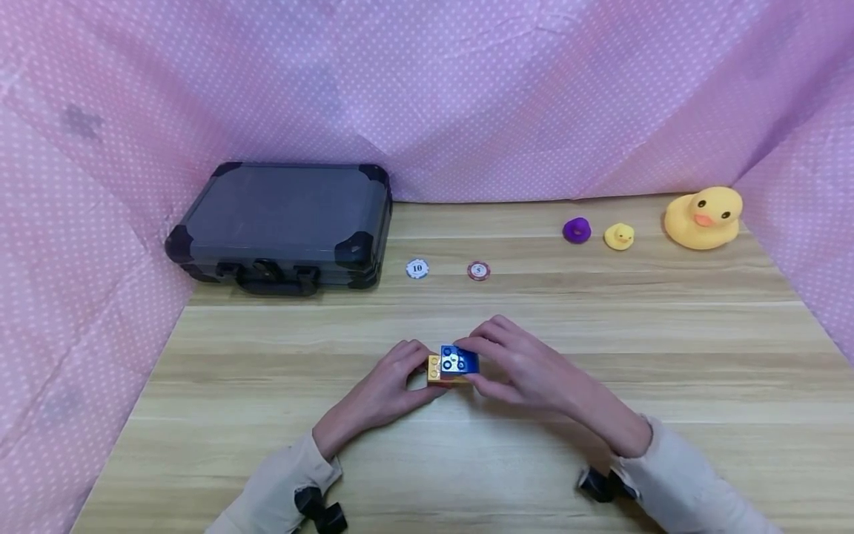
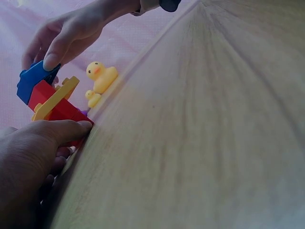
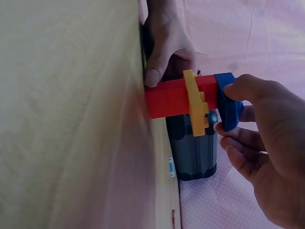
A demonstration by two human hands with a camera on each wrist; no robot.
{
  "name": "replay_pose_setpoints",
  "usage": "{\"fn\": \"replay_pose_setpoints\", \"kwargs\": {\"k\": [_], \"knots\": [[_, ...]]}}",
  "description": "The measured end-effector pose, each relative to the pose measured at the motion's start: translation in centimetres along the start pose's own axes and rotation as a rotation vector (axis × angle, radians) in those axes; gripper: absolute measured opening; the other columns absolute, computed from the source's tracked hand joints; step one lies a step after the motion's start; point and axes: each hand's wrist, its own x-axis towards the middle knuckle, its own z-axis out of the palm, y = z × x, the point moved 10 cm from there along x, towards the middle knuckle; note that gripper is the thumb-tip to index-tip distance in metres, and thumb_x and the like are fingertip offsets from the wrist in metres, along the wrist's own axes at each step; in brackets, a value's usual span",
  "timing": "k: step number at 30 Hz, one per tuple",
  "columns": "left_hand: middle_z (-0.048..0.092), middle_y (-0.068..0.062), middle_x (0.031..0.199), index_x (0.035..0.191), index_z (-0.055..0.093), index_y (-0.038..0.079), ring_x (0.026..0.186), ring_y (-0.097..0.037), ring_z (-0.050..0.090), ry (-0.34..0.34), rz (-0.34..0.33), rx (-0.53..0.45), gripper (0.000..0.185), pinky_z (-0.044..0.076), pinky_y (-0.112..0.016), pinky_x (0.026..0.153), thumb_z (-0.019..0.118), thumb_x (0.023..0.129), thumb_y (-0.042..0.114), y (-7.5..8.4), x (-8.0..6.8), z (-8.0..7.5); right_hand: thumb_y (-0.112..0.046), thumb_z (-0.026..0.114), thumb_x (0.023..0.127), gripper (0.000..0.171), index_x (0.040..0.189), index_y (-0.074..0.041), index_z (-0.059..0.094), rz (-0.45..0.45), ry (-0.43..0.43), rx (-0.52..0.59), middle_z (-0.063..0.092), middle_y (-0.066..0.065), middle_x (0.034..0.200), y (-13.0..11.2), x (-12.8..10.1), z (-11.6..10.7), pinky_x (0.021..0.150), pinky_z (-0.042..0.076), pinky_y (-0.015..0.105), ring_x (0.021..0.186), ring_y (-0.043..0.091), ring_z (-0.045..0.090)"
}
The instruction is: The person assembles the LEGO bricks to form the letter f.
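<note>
**Both hands on the brick stack at centre frame**

On the light wooden desk (image 1: pixel 667 356), a dark hard-shell carry case (image 1: pixel 283 222) sits upper left. Your left hand (image 1: pixel 390 389) grips the red plastic base brick (image 3: pixel 171 98) at the bottom of the stack, while your right hand (image 1: pixel 527 367) pinches the blue plastic top brick (image 1: pixel 459 359), seated above a thin yellow plastic plate (image 3: pixel 194 102).
</note>
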Motion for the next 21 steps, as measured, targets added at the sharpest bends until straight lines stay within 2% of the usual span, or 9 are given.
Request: {"fn": "replay_pose_setpoints", "kwargs": {"k": [5, 10, 15, 21], "knots": [[0.061, 0.006, 0.113, 0.118, 0.069, 0.013, 0.102, -0.011, 0.052, -0.002, -0.012, 0.0, 0.032, 0.051, -0.033, 0.087, 0.083, 0.091, 0.023, -0.1, 0.0, -0.1, -0.021, 0.08, 0.089, 0.041, 0.125, -0.005, 0.07, 0.016, -0.047, 0.001, 0.069, 0.005, 0.114, 0.1, 0.6, 0.1, 0.085, 0.056, 0.03, 0.105, 0.017, 0.057], [0.062, 0.005, 0.112, 0.117, 0.069, 0.013, 0.101, -0.011, 0.052, -0.003, -0.006, -0.002, 0.031, 0.051, -0.033, 0.087, 0.083, 0.091, 0.023, 0.0, 0.1, 0.0, -0.02, 0.081, 0.089, 0.041, 0.125, -0.006, 0.07, 0.043, -0.05, 0.024, 0.069, 0.003, 0.115, 0.6, 0.4, 0.2, 0.086, 0.055, 0.031, 0.105, 0.016, 0.057], [0.061, 0.005, 0.112, 0.118, 0.069, 0.013, 0.101, -0.011, 0.053, -0.002, 0.002, -0.003, 0.033, 0.051, -0.033, 0.087, 0.083, 0.091, 0.022, 0.1, 0.0, -0.1, -0.026, 0.079, 0.092, 0.043, 0.13, -0.009, 0.066, 0.067, -0.04, 0.038, 0.066, -0.001, 0.12, 0.9, -0.2, 0.4, 0.091, 0.054, 0.035, 0.109, 0.014, 0.056], [0.061, 0.005, 0.113, 0.121, 0.069, 0.012, 0.102, -0.011, 0.053, -0.006, 0.004, 0.0, 0.034, 0.052, -0.034, 0.088, 0.083, 0.091, 0.022, 0.1, 0.0, 0.0, -0.032, 0.078, 0.092, 0.055, 0.139, -0.008, 0.061, 0.129, -0.039, 0.073, 0.065, 0.0, 0.126, 1.8, -1.0, 0.8, 0.094, 0.053, 0.038, 0.114, 0.014, 0.055]]}}
